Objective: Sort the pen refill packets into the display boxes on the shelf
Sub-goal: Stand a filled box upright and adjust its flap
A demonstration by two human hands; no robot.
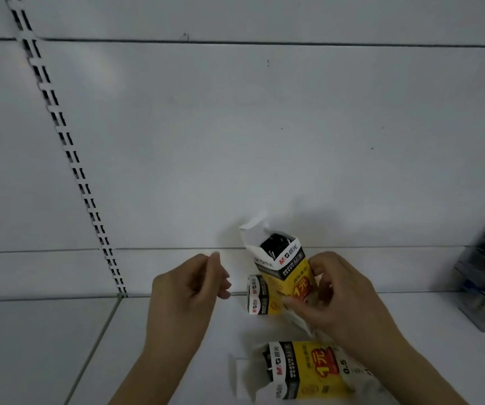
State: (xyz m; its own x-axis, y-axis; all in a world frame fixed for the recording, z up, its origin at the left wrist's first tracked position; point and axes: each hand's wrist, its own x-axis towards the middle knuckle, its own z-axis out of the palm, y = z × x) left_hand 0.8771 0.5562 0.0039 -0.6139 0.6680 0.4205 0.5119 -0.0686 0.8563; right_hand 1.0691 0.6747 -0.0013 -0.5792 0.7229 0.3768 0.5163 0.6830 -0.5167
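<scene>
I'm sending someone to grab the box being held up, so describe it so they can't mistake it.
On the white shelf, against the back wall, find the person's right hand. It grips a yellow box held upright. Unlike the closed box behind it and the opened box lying flat nearer the person, its torn-open top shows black refill ends.

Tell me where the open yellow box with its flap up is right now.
In the head view, the open yellow box is right of centre, gripped by the right hand above the white shelf, with a closed yellow box just behind it on its left.
</scene>
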